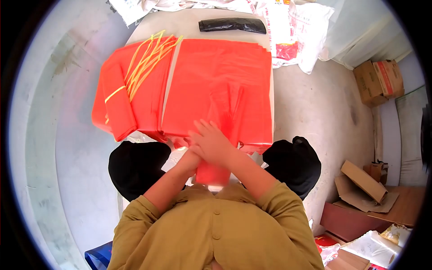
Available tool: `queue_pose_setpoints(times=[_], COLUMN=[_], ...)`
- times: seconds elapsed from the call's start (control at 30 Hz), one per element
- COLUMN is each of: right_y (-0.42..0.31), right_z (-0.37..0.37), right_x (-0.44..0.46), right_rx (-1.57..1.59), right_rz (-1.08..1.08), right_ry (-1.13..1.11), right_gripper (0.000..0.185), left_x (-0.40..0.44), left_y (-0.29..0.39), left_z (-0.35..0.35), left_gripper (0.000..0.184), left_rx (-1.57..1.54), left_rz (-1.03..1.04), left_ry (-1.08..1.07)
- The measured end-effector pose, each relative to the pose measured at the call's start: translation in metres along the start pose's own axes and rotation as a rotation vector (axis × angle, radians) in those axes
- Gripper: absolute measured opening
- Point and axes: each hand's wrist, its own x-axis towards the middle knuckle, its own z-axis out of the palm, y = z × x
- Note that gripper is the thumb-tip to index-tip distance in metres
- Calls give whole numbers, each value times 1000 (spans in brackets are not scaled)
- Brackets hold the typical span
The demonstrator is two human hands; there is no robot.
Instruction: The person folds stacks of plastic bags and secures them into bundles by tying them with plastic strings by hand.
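Two stacks of flat red plastic bags lie side by side, a wide right stack [193,81] and a narrower left stack [150,81]. One loose red plastic bag [215,175] runs off the wide stack's near edge, beneath my hands, its end hanging towards my lap. My right hand [211,141] lies across this bag and over my left hand, fingers outstretched and spread. Mostly hidden under it is my left hand [191,161], close to the bag; its fingers do not show. On the left stack rest a folded red bundle [120,110] with a yellow tie and several loose yellow strips [146,63].
A black plastic roll [231,25] lies behind the stacks on the pale table [184,22]. White printed sacks [306,31] are at the back right. A cardboard box [379,82] and open cartons [366,186] stand to the right. My dark-clad knees flank the stacks' near edge.
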Motion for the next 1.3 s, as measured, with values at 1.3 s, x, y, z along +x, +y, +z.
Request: queue_pose_setpoints(times=[1.3], right_y=[103], right_z=[-22], right_x=[47], right_rx=[-255], right_rz=[452], right_ry=[-4], right_gripper=[83], left_x=[-6], left_y=[-24], left_z=[-8], left_gripper=[62], left_rx=[16], left_rz=[-138], left_ry=[-39])
